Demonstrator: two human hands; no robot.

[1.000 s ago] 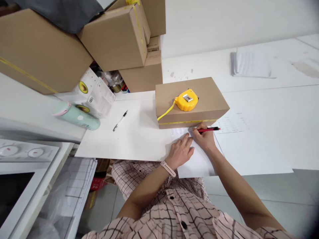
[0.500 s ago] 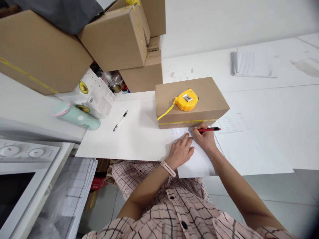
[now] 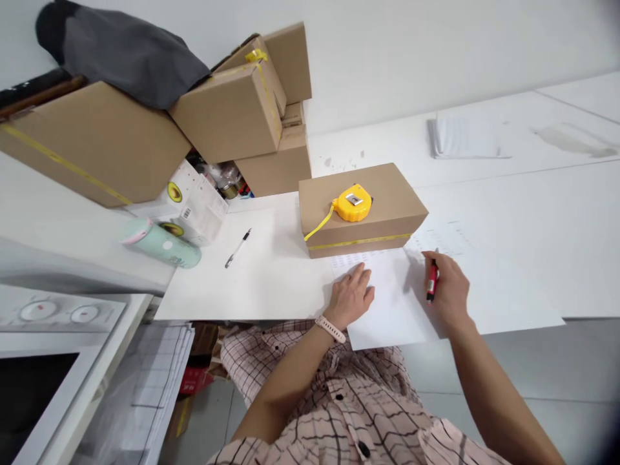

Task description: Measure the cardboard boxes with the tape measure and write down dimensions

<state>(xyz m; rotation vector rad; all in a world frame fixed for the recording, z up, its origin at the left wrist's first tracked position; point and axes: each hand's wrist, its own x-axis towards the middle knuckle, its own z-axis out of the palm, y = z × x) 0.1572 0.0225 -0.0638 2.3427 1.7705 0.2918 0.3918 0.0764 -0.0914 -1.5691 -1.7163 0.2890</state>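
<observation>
Near the box, right hand grips pen, left hand lies flat — if it lifts, paper may slip.

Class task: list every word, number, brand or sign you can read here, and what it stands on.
No words or numbers read clearly.
Sheet under the left hand: printed rows, too small.
Sheet beside it: print too blurred.
White box: barcode visible; lettering too small.
Red pen in the right hand: label unreadable.
Dials: marks too small.
</observation>
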